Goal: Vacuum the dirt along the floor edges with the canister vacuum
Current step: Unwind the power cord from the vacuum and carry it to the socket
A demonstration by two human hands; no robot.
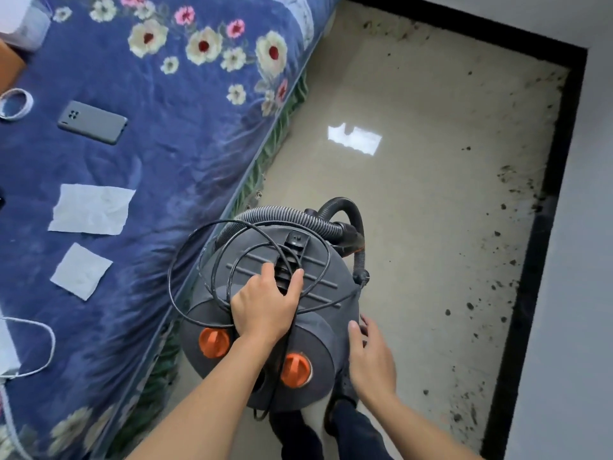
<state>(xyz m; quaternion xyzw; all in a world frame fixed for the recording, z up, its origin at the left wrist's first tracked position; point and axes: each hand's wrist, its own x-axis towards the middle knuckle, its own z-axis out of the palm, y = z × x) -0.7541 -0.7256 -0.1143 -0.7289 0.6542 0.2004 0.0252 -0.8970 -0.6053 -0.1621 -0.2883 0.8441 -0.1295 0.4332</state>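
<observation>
Two hands: left hand curls round the handle; right hand is spread loose beside the drum.
Canister vacuum: between the bed and the dirty edge.
Dirt: strewn along the black skirting.
Best approach: probably free the looped cord and the hose first, keeping the drum off the debris.
</observation>
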